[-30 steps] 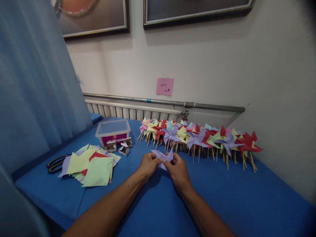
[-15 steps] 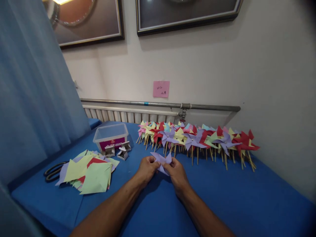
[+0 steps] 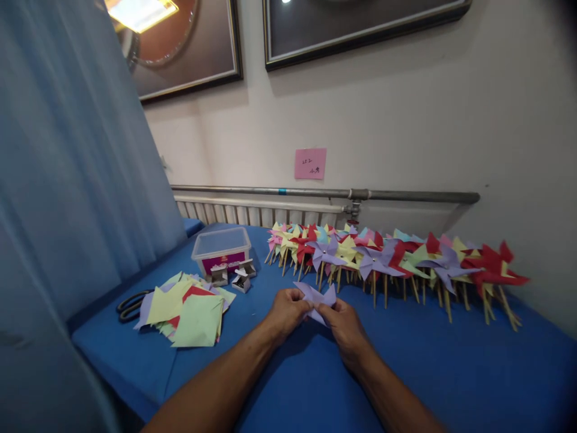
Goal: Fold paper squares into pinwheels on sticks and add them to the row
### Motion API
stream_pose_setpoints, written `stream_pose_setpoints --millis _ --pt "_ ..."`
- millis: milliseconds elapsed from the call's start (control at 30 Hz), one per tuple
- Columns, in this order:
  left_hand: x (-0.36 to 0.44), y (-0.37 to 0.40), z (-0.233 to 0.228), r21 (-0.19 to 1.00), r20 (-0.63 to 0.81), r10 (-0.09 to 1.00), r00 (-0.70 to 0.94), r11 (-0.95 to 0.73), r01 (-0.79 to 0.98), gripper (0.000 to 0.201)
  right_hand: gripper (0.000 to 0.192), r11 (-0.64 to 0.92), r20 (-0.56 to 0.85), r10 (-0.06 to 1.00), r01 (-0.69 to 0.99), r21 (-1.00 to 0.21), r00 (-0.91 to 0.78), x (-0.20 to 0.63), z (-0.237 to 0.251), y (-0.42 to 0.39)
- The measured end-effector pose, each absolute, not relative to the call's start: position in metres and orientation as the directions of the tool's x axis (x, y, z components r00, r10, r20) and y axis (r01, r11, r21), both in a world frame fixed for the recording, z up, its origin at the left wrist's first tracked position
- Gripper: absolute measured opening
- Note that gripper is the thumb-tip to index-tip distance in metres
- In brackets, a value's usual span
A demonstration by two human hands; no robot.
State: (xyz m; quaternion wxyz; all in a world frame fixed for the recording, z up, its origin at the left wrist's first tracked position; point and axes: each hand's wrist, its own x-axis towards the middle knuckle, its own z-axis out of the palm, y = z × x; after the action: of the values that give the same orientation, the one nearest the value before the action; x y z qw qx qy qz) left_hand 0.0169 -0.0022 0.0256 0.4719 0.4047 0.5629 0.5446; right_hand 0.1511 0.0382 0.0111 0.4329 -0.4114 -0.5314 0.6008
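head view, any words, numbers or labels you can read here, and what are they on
Pink note on the wall: handwritten marks, too small to read.
Purple label on the clear plastic box: a small logo and print, too blurred to read.
Small cardboard boxes: no readable print.
Purple paper held by left hand and right hand: blank.

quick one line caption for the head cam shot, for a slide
Both hands, left hand and right hand, fold a purple paper piece beside a row of finished pinwheels on a blue table.
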Motion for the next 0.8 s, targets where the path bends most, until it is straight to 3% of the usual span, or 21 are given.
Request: stream_pose_setpoints --millis 133,233,367,433,500,567,633,700,800 --pt "0.02 -0.003 0.029 0.996 -0.078 0.965 -0.252 0.066 -0.054 0.014 0.036 -0.038 -0.024 0.965 -0.047 -0.998 -0.262 0.152 0.009 0.039" --pt "0.014 -0.011 0.03 0.999 -0.024 0.948 -0.317 0.032 0.02 0.012 0.039 -0.07 -0.031 0.962 -0.135 -0.988 -0.271 0.154 0.011 0.037" --pt "-0.028 -0.036 0.032 0.923 0.118 0.899 -0.421 0.057 0.38 0.011 0.035 -0.116 -0.064 0.971 -0.217 -0.969 -0.231 0.155 0.014 0.037" --pt "-0.061 -0.047 0.041 0.764 0.251 0.862 -0.441 0.104 0.637 0.015 0.032 -0.118 -0.075 0.976 -0.211 -0.97 -0.202 0.154 0.013 0.039" --pt "-0.093 -0.054 0.054 0.544 0.306 0.814 -0.493 0.275 0.793 0.019 0.031 -0.111 -0.073 0.979 -0.198 -0.974 -0.191 0.153 0.01 0.042" --pt "-0.116 -0.054 0.065 0.331 0.271 0.81 -0.52 0.429 0.84 0.022 0.031 -0.107 -0.067 0.976 -0.189 -0.976 -0.207 0.151 0.007 0.044" --pt "-0.126 -0.05 0.07 0.166 0.193 0.861 -0.47 0.443 0.881 0.025 0.033 -0.099 -0.058 0.973 -0.181 -0.978 -0.221 0.151 0.003 0.045" --pt "-0.126 -0.044 0.068 0.068 0.123 0.904 -0.409 0.404 0.912 0.028 0.034 -0.088 -0.047 0.973 -0.17 -0.982 -0.228 0.151 0.001 0.046" --pt "-0.12 -0.035 0.061 0.011 0.078 0.917 -0.392 0.392 0.92 0.032 0.033 -0.061 -0.02 0.968 -0.156 -0.986 -0.251 0.153 -0.001 0.045"
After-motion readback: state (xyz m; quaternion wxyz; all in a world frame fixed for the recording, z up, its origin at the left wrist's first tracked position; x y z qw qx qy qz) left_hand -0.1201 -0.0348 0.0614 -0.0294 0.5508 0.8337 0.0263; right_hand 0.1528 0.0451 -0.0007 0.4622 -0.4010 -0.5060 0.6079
